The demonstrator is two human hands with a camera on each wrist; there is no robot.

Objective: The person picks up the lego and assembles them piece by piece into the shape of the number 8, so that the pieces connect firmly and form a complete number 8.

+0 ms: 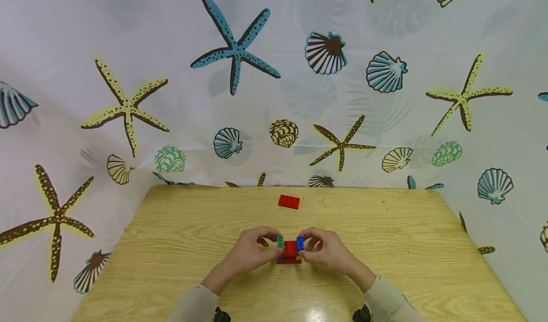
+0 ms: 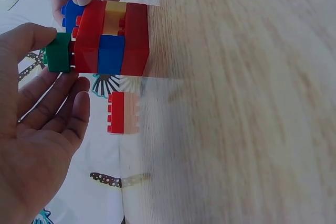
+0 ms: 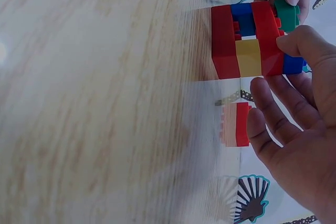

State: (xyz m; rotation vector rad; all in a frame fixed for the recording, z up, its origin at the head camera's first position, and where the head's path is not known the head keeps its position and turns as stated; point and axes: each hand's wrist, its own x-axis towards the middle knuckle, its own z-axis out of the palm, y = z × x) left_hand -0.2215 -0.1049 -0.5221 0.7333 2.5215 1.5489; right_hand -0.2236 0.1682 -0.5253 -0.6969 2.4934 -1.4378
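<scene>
with its studs up, an upper red brick [image 1: 290, 249] is carried above the wood-grain surface [image 1: 180, 246]. beneath its left end a lower blue brick [image 2: 111, 54] is set, and beneath its right end a yellow brick [image 3: 248, 57], with a gap left between the two, so it is bridged across both and, it seems, supported evenly. under these, a lower red brick [image 2: 135, 40] is laid flat as a base. at the left end of the upper red brick, a green brick [image 1: 280, 242] is pinched between thumb and forefinger of the left hand [image 1: 253, 249]; at its right end, an upper blue brick [image 1: 300, 243] is pinched likewise by the right hand [image 1: 328, 251]. both small bricks are gripped by their near and far ends, probably so that they can be kept aligned. whether the green brick is fully seated cannot be told. beyond the upper red brick, a spare red brick [image 1: 288, 201] is placed studs up, perhaps out of the hands' way.
</scene>
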